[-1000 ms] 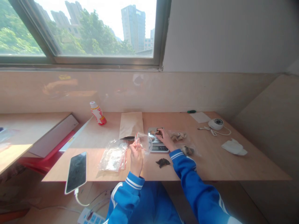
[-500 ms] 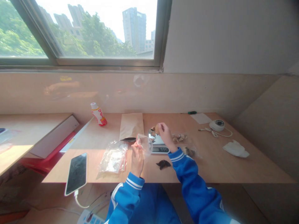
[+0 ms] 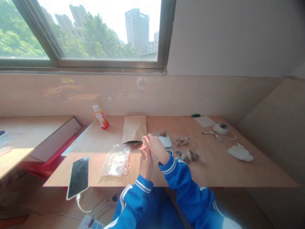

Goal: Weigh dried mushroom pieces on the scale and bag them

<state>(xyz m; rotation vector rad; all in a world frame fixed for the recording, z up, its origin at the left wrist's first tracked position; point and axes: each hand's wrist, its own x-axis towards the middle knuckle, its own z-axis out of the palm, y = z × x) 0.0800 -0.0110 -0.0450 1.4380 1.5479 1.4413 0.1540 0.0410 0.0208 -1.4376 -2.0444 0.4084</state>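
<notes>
Here, left hand pinches a clear bag; right hand, grip unclear, partly hides the scale.

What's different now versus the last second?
The right hand moved left and nearer, from the scale to the left hand; what they grip is unclear. The scale's visible part now shows one brown piece, fewer than before. Bottle, phone and paper bag stayed put.

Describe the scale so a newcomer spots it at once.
Start at the wooden table below the window. Near its middle, partly behind the right hand, the scale lies between the paper bag and the bagged pieces. Among these neighbours, it alone has a smooth, pale-grey plate, with a brown piece on top.
</notes>
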